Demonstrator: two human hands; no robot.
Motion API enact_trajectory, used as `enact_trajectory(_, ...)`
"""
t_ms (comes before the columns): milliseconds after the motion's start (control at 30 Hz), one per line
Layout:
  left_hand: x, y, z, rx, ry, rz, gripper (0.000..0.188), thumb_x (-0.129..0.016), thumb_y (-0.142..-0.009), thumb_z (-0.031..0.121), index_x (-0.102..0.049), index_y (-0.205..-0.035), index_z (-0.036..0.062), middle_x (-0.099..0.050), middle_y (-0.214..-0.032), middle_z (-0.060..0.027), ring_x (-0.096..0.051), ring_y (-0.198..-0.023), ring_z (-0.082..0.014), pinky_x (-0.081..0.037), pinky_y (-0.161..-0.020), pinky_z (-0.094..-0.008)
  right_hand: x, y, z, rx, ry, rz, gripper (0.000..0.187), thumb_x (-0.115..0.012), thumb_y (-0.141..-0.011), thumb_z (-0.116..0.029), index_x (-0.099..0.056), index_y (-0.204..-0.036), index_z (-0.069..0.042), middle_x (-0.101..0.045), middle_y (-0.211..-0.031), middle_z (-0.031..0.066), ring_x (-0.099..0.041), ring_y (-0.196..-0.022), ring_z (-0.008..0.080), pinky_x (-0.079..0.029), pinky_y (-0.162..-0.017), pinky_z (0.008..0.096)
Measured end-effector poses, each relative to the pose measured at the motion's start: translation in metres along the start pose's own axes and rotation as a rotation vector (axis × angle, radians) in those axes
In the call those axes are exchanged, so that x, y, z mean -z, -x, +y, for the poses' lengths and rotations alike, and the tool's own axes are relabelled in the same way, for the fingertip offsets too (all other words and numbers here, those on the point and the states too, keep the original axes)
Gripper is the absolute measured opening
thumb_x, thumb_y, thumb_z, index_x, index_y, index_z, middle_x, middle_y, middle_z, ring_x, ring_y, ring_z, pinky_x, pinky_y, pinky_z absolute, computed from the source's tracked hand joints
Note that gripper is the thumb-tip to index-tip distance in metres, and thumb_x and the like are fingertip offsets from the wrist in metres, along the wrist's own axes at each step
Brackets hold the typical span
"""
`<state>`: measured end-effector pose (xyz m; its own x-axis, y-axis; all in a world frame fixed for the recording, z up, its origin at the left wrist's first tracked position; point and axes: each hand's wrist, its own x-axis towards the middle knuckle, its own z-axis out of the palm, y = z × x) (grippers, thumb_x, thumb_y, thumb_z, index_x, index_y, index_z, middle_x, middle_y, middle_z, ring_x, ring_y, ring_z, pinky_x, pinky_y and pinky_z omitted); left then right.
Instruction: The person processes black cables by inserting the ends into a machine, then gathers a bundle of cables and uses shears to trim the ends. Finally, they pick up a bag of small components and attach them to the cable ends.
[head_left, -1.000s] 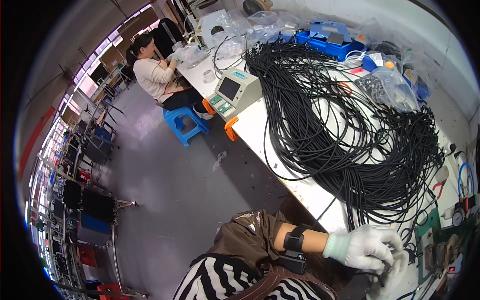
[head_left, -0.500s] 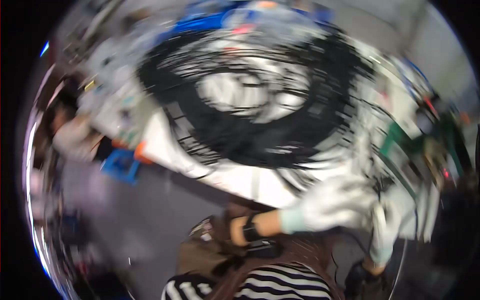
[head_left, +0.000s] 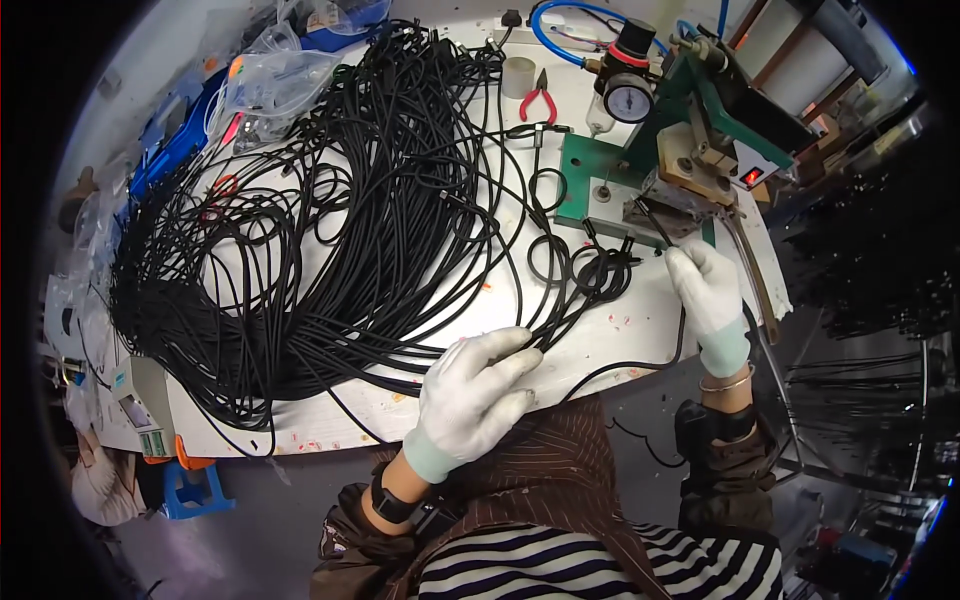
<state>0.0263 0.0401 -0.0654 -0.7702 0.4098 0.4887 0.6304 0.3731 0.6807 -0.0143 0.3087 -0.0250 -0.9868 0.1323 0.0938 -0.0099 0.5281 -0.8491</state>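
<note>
My right hand (head_left: 707, 288), in a white glove, pinches a thin black cable end (head_left: 655, 222) between fingertips and thumb. That cable end points into the tooling of a green bench press (head_left: 690, 160). My left hand (head_left: 475, 395), also gloved, lies at the table's front edge with its fingers apart. Its fingertips touch several black cables (head_left: 568, 320); its thumb is hidden. Small coiled cable loops (head_left: 605, 272) lie between the hands, just in front of the press. A large heap of black cables (head_left: 370, 230) spreads over the left of the table.
Red-handled pliers (head_left: 539, 103) and a tape roll (head_left: 518, 77) lie behind the cables. A pressure gauge (head_left: 629, 103) with blue air hose stands by the press. Clear plastic bags (head_left: 275, 85) and blue bins (head_left: 190, 125) are at the far left. A small grey device (head_left: 142, 400) sits at the left edge.
My view has turned and steadied. My hands were close together at the right; now they are apart, the left by the cables and the right at the press with a cable end.
</note>
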Motion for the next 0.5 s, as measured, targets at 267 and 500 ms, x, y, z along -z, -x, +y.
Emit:
enact_trajectory(267, 0.01, 0.002, -0.011, -0.016, -0.041, -0.004, 0.031, -0.063, -0.069, 0.011, -0.063, -0.099, 0.0022, -0.059, -0.108, -0.0151, -0.06, -0.088, -0.0288, -0.049, -0.075, -0.0349, -0.016, -0.008, 0.025, 0.087, -0.016, 0.077, 0.019, -0.054, -0.09, -0.021, -0.057, -0.092, -0.002, -0.046, -0.072, -0.0035, -0.04, -0.062, 0.0048, -0.032, -0.055, 0.0189)
enact_trajectory(500, -0.013, 0.014, -0.023, -0.166, 0.136, 0.215, 0.019, -0.058, -0.08, 0.02, -0.06, -0.093, 0.0065, -0.056, -0.106, -0.013, -0.056, -0.089, -0.0301, -0.045, -0.076, -0.0404, 0.005, 0.0, 0.052, 0.244, 0.306, 0.029, 0.027, -0.043, -0.093, -0.014, -0.05, -0.112, 0.003, -0.05, -0.112, 0.0141, -0.049, -0.099, 0.0211, -0.041, -0.084, 0.0303)
